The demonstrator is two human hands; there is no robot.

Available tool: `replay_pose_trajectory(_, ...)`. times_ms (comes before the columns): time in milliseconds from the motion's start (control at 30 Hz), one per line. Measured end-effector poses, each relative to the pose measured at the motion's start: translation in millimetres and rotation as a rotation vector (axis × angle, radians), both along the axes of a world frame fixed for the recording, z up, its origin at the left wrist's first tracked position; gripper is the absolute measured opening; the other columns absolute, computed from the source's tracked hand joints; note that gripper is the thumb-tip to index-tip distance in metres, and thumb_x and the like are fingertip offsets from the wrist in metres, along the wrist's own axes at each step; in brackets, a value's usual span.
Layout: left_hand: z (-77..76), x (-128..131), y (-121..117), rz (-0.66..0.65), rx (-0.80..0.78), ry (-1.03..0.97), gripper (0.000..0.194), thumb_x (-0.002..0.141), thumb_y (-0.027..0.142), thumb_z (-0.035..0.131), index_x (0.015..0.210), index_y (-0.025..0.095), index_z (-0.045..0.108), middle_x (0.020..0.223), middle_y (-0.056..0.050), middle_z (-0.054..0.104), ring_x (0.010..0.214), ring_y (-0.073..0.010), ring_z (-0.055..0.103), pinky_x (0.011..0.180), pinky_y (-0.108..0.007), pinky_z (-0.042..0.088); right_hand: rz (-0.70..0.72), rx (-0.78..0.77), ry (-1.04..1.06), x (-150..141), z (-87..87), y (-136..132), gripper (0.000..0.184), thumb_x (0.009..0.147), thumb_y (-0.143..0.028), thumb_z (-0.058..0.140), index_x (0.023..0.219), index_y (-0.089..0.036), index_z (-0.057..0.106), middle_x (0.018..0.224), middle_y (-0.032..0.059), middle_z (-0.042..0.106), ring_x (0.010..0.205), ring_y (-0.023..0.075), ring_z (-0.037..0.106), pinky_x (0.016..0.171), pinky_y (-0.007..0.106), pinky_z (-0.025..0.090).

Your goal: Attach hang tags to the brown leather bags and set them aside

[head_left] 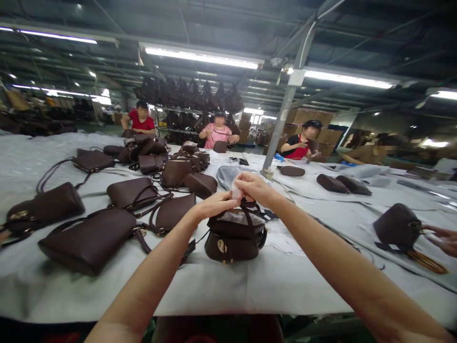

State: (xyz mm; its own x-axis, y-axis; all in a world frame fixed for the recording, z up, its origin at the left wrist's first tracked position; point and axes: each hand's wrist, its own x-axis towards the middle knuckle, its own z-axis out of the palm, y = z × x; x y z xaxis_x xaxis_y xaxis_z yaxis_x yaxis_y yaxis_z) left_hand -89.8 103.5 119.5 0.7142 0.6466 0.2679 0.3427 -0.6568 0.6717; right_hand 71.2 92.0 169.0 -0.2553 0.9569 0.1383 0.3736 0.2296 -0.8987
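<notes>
A dark brown handbag (232,245) stands upright in front of me, with a gold round emblem on its front. Its top is open, and pale crinkled lining or wrapping (237,217) shows inside. Above the bag, my right hand (254,186) pinches a small whitish, thin piece of wrapping (235,191). My left hand (223,202) meets it from the other side, fingertips closed at the same piece near the bag's handle. What exactly the piece is, I cannot make out. Behind my hands lies a clear plastic bag (225,175).
Several brown handbags (91,240) lie to my left, straps trailing, with a heap (143,152) farther back. A metal post (282,121) rises beyond the plastic. On the right, another person's hand (444,239) touches a brown bag (396,225). Several co-workers sit across the white-covered table (214,295).
</notes>
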Motion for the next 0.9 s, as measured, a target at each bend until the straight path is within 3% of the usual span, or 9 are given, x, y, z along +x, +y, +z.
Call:
replay_pose_trajectory(167,-12.1,18,-7,0.092,0.153,0.187,0.028,0.090,0.040,0.049,0.087,0.014,0.061,0.080,-0.004,0.063,0.076,-0.0195,0.057,0.073,-0.028,0.043,0.040,0.178,0.148,-8,7.7,-3,0.012,0.074,-0.019,0.053,0.084,-0.022,0.046,0.044,-0.0104,0.049,0.034,0.0075,0.043,0.034,0.015,0.028)
replay_pose_trajectory(267,-16.0,11,-2,0.077,0.172,0.276,0.023,0.089,0.035,0.053,0.090,0.014,0.062,0.082,-0.006,0.065,0.079,-0.0213,0.059,0.075,-0.029,0.044,0.019,0.290,-0.003,-4,-3.7,-8,0.022,0.081,-0.028,0.049,0.101,-0.020,0.051,0.063,-0.0040,0.061,0.041,0.0092,0.049,0.041,0.020,0.039)
replay_pose_trajectory(333,-11.7,3,4,0.043,0.129,0.269,0.021,0.088,0.032,0.054,0.088,0.013,0.063,0.083,-0.005,0.066,0.081,-0.0205,0.059,0.077,-0.028,0.045,-0.009,0.392,-0.222,2,-15.9,-16,0.050,0.081,-0.035,0.055,0.127,-0.019,0.044,0.096,0.0074,0.068,0.068,0.0169,0.065,0.059,0.029,0.051)
replay_pose_trajectory(433,2.4,-5,14,-0.057,0.042,0.203,0.019,0.088,0.027,0.051,0.087,0.013,0.063,0.085,-0.001,0.065,0.082,-0.0170,0.057,0.077,-0.025,0.045,-0.088,0.505,-0.658,10,-29.1,-30,0.095,0.072,-0.046,0.070,0.149,-0.015,0.023,0.139,0.0213,0.047,0.114,0.0322,0.057,0.087,0.042,0.048)
replay_pose_trajectory(533,17.3,-4,17,-0.088,0.038,0.254,0.014,0.086,0.025,0.055,0.086,0.013,0.063,0.083,0.000,0.065,0.080,-0.0152,0.057,0.074,-0.023,0.045,-0.122,0.472,-1.025,16,-27.3,-38,0.065,0.084,-0.041,0.060,0.139,-0.012,0.043,0.128,0.0212,0.058,0.111,0.0340,0.058,0.085,0.039,0.045)
replay_pose_trajectory(667,17.7,6,-15,0.250,0.363,0.194,0.013,0.087,0.028,0.057,0.091,0.016,0.060,0.086,-0.003,0.063,0.079,-0.0167,0.057,0.073,-0.026,0.046,-0.016,0.381,-1.085,29,-13.1,-32,0.023,0.089,-0.030,0.050,0.093,-0.016,0.067,0.095,0.0122,0.071,0.090,0.0253,0.065,0.072,0.029,0.044)
replay_pose_trajectory(767,-6.6,19,-58,0.334,0.648,0.104,0.022,0.095,0.020,0.038,0.089,0.017,0.059,0.084,-0.006,0.062,0.082,-0.0184,0.058,0.078,-0.030,0.047,0.166,0.125,-0.777,46,-11.8,-21,0.019,0.086,-0.030,0.053,0.079,-0.016,0.063,0.076,0.0057,0.069,0.073,0.0190,0.064,0.063,0.025,0.044)
replay_pose_trajectory(833,-30.9,29,-80,0.212,0.757,0.147,0.018,0.094,0.021,0.041,0.094,0.017,0.058,0.090,-0.008,0.063,0.087,-0.0213,0.059,0.081,-0.034,0.048,0.317,-0.093,-0.523,57,-17.0,-15,0.020,0.086,-0.033,0.052,0.078,-0.016,0.061,0.067,0.0016,0.066,0.063,0.0154,0.062,0.058,0.024,0.045)
replay_pose_trajectory(900,-54.8,38,-89,0.271,0.731,0.220,0.030,0.089,0.024,0.054,0.116,0.014,0.053,0.108,-0.014,0.063,0.100,-0.0269,0.059,0.086,-0.041,0.048,0.420,-0.236,-0.349,65,-24.1,-12,0.022,0.084,-0.038,0.055,0.081,-0.017,0.060,0.064,-0.0014,0.063,0.058,0.0133,0.060,0.057,0.023,0.047)
